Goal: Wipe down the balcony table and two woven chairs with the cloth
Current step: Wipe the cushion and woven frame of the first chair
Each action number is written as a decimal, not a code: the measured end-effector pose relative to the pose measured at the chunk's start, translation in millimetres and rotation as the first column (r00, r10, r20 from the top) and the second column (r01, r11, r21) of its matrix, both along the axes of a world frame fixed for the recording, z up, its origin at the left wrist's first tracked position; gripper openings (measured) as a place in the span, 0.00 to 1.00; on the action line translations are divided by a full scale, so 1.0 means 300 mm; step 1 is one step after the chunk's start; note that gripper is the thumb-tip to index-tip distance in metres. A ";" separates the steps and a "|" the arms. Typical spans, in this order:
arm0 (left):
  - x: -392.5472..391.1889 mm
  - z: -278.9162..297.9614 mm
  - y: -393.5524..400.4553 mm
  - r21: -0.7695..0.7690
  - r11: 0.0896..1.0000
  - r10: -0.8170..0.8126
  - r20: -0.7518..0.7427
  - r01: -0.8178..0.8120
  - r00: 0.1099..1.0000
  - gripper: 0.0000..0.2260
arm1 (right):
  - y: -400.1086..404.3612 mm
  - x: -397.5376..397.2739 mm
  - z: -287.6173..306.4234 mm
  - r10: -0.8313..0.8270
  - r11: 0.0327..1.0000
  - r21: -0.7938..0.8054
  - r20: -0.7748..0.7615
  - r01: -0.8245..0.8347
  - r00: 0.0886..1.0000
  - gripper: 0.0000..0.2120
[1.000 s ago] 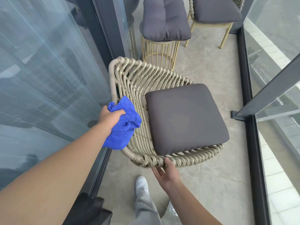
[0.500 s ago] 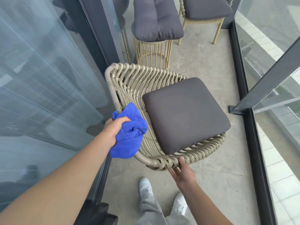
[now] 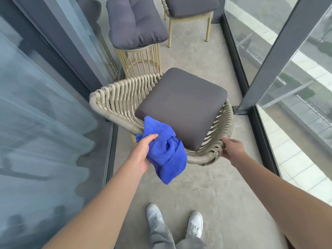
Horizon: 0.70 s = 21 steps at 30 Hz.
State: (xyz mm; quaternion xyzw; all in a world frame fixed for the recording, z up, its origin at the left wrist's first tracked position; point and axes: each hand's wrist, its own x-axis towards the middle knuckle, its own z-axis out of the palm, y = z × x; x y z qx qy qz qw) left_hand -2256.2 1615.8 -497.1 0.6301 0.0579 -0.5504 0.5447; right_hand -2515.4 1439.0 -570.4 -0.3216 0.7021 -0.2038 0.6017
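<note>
Wiping the near woven chair, centre of the frame, along its curved rim. Left hand clenched around a bunched blue microfibre cloth, pressed on the rim at lower centre, just beside the corner of the dark grey seat cushion. Right hand curled over the rim at centre right, apparently steadying the frame. Judged mid-step: this chair under way. Second woven chair at top centre and the wire-base table at upper centre, carrying a tufted cushion, seemingly yet to come. Next: slide the cloth on round the rim toward the right hand, keeping pressure into the gaps between strands
</note>
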 end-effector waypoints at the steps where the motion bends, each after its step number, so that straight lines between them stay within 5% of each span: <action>1: -0.020 0.000 -0.032 -0.005 1.000 -0.009 0.008 0.009 1.000 0.12 | -0.051 -0.011 0.001 0.007 1.000 -0.014 -0.024 -0.007 1.000 0.13; 12: -0.191 0.048 -0.310 0.045 0.967 -0.254 0.156 0.250 0.954 0.15 | -0.445 -0.113 0.047 -0.091 0.990 -0.099 0.120 0.103 0.989 0.22; 21: -0.226 0.062 -0.341 0.207 0.947 -0.304 0.335 0.245 0.892 0.17 | -0.237 -0.107 0.022 -0.026 0.951 -0.310 -0.006 0.023 1.000 0.18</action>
